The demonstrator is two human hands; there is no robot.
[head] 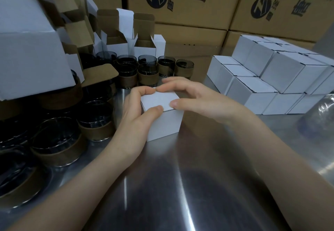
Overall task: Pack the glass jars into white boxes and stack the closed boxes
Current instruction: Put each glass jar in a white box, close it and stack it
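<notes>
Head view: left grip [139, 111] and right grip [189, 97] clamp a closed white box [162, 122] on the counter [180, 176] — not yet stacked. At right closed boxes [282, 71] stand stacked; many glass jars [144, 71] and open boxes [144, 45] wait left.

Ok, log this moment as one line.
left hand: grips white box; right hand: holds same box; closed boxes: stacked right; glass jars: left
</notes>
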